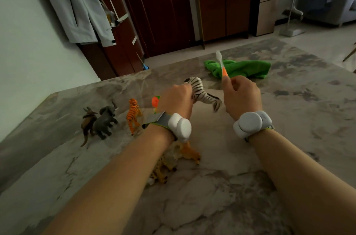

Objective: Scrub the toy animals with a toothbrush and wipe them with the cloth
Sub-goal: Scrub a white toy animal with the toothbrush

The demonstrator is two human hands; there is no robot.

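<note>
My left hand point(178, 100) grips a striped toy zebra point(202, 92) by its front half and holds it above the marble table point(250, 186). My right hand point(241, 95) holds an orange and white toothbrush point(221, 63) upright, its bristle head pointing up, just right of the zebra and apart from it. A crumpled green cloth point(244, 68) lies on the table behind the brush. At the left stand a brown animal point(87, 122), a grey elephant point(106, 119) and an orange tiger point(133, 114). Several tan and spotted toy animals point(185, 155) lie under my left forearm, partly hidden.
A small orange toy point(155, 101) shows just left of my left hand. The table's far edge runs behind the cloth, its left edge past the brown animal. Dark wooden doors point(158, 7), a cabinet point(223, 11) and a hanging coat point(77, 3) stand beyond the table.
</note>
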